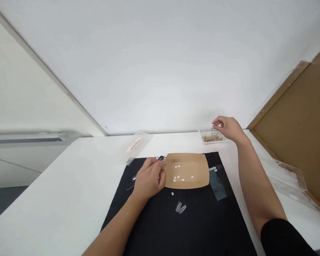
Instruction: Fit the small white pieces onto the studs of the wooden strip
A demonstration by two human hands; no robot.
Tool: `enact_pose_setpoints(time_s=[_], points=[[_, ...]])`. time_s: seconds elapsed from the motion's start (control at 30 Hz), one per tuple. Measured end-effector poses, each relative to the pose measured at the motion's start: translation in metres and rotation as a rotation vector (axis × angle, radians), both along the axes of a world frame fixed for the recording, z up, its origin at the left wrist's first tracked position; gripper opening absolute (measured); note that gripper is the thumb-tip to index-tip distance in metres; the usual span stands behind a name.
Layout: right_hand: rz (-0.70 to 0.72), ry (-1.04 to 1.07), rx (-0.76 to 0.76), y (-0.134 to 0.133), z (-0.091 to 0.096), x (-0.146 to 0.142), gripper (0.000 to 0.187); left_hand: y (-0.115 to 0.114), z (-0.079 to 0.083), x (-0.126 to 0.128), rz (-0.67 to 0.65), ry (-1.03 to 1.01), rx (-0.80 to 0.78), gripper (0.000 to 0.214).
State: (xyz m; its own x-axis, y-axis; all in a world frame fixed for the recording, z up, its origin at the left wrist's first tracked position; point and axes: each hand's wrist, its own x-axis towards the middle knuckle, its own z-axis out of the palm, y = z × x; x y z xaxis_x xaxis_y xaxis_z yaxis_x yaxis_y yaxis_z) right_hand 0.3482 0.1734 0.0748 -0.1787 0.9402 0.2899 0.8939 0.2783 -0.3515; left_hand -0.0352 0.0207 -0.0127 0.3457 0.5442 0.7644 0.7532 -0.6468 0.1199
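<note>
My left hand (149,179) rests curled on the black mat (192,224), just left of a brown paper tray (200,179) that holds several small white oval pieces (178,176). Its fingers are closed round something small that I cannot make out. My right hand (228,128) reaches to the table's far right, over a small white tray (201,137) of little metal stands (212,137). Thumb and forefinger pinch a tiny metal piece (212,128) above that tray.
A clear plastic lid (137,145) with a label lies at the mat's far left corner. One loose white piece (172,193) and two clear tips (180,207) lie on the mat. A dark card (219,181) sits right of the paper tray. Cardboard (298,124) and clear packaging (288,177) stand at right.
</note>
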Motion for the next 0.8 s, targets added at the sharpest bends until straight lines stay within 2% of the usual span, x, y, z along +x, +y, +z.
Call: enact_pose_setpoints(time_s=[0.3,0.63,0.8], points=[[-0.044,-0.010,-0.017,0.001,-0.002,0.003,0.017,-0.001,0.002,0.002,-0.011,0.005,0.003,0.033],[-0.045,-0.067,-0.091,0.013,-0.032,-0.007,0.019,-0.001,0.002,0.003,-0.004,0.005,0.017,0.032],[-0.049,-0.105,-0.093,0.017,-0.041,-0.011,0.019,-0.001,0.003,0.004,-0.012,0.010,0.017,0.030]])
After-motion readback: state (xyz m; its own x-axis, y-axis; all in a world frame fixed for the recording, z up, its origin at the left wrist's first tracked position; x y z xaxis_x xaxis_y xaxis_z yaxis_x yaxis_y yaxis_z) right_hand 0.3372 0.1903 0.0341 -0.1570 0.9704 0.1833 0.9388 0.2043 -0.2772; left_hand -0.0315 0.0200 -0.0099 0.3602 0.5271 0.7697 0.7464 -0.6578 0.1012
